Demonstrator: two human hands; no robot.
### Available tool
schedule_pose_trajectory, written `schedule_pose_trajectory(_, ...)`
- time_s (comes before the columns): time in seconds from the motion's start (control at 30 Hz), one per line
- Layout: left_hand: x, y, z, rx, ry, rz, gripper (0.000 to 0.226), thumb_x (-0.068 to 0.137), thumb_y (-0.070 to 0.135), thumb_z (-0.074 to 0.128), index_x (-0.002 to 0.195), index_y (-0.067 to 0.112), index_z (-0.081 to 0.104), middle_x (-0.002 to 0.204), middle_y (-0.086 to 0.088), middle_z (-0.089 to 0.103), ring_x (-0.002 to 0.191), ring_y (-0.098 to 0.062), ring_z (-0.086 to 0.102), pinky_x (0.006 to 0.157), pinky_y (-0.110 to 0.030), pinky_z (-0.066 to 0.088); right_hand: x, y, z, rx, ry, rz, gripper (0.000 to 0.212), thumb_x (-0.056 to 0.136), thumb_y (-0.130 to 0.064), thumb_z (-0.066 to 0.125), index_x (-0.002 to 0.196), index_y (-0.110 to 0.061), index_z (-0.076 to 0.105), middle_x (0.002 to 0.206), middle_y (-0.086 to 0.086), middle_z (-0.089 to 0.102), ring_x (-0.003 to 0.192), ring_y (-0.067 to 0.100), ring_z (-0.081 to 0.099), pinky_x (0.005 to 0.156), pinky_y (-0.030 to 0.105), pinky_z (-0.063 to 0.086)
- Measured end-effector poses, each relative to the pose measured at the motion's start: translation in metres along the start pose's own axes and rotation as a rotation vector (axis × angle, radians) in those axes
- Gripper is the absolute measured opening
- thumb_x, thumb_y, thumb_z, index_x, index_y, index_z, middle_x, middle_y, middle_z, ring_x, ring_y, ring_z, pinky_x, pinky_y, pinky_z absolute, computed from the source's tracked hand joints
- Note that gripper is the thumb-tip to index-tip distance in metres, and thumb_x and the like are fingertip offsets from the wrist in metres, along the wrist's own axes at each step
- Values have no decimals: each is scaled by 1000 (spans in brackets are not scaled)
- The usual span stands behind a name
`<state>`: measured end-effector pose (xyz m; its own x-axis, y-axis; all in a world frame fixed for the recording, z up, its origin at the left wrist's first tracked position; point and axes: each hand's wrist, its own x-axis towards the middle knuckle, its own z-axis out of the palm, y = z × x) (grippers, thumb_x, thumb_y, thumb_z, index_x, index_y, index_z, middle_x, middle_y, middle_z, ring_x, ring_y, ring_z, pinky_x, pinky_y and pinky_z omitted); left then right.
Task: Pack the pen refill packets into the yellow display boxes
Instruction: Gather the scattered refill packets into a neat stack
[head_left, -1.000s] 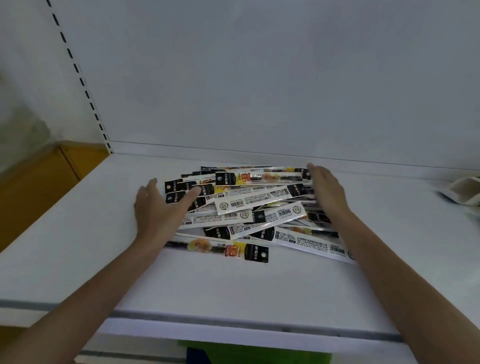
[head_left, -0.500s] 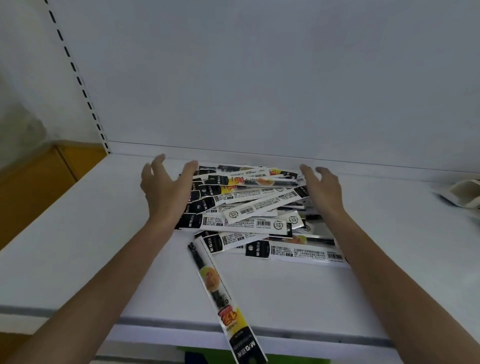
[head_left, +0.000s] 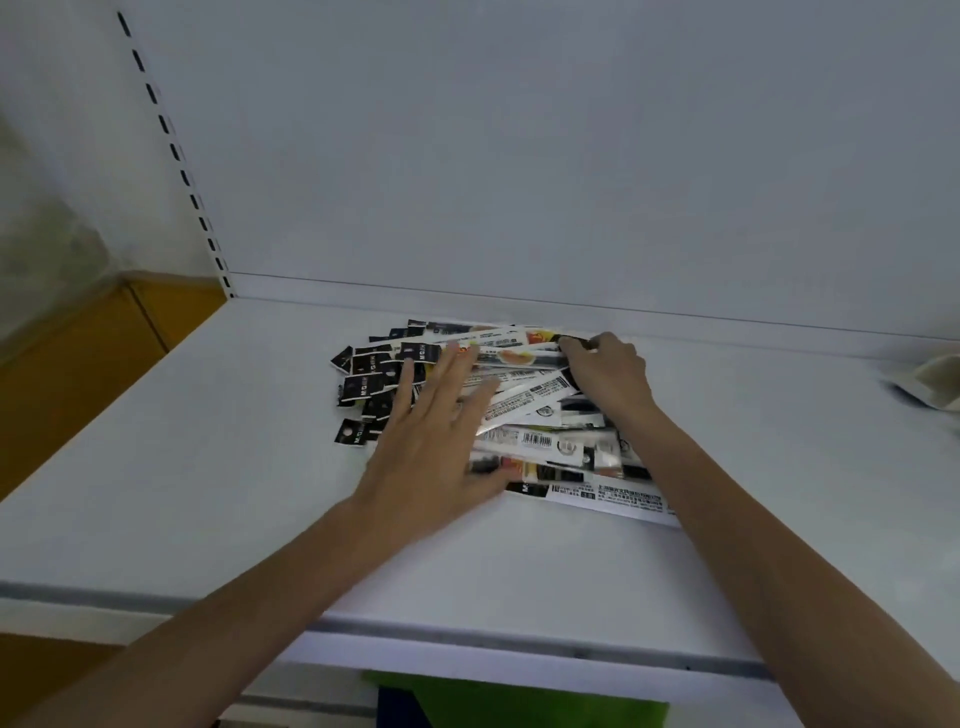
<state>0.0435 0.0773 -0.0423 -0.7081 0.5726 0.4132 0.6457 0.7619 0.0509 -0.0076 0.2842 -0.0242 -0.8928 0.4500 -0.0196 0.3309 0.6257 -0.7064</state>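
Fingers (head_left: 460, 371) of the left hand (head_left: 434, 457) lie straight and spread wide, pressing flat on the loose pile of pen refill packets (head_left: 524, 402). Fingers (head_left: 576, 347) of the right hand (head_left: 610, 376) are curled round the far right ends of the topmost packets. The pile lies toward the back of a white shelf (head_left: 208, 467), close to its back panel (head_left: 519, 156).

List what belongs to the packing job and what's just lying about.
Job: pen refill packets; left hand flat on them; right hand gripping their right ends.
Lying about: off-white object, far right; green item below the shelf.
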Motion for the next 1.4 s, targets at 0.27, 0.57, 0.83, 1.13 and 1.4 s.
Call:
schedule_pose_trajectory(0.27, 4, -56, -33, -412, 70, -548, 107, 62, 80, 52, 145, 21, 21, 154, -9, 15, 143, -25, 10, 116, -46, 9, -50, 45, -51, 189, 126, -15, 55, 97, -47, 25, 143, -18, 32, 150, 3, 31, 137, 18, 27, 109, 31, 20)
schedule_pose_trajectory(0.57, 12, -39, -19, -798, 52, -726, 56, 90, 49, 46, 135, 17, 39, 122, 1, 45, 122, -19, 41, 96, -32, 30, -76, 22, -5, 376, 114, -60, 52, 99, -37, 32, 143, -12, 27, 152, 4, 22, 140, 18, 15, 113, 32, 14)
schedule_pose_trajectory(0.83, -42, -18, -31, -260, -243, 107, 111, 47, 93, 43, 139, 55, -6, 150, 19, -27, 137, -6, -29, 110, -44, -10, -39, 27, -24, 369, 213, 7, 51, 98, -39, 34, 141, -12, 33, 149, 8, 29, 138, 23, 24, 111, 37, 20)
schedule_pose_trajectory(1.13, 10, -23, -8, 21, -220, -55, 126, 48, 97, 15, 144, 25, -19, 151, 2, -26, 138, -17, -28, 113, -49, -14, -12, -10, -14, 88, -52, -83, 53, 97, -44, 32, 93, 0, 60, 90, 15, 63, 86, 29, 58, 68, 32, 39)
schedule_pose_trajectory(1.4, 22, -28, -2, 42, -235, -49, 121, 48, 93, 17, 147, 25, 2, 156, 1, 5, 143, -21, 2, 117, -46, 1, 10, -6, -7, -95, 8, -118, 47, 99, -36, 28, 66, -8, 44, 73, 9, 49, 73, 24, 45, 65, 31, 28)
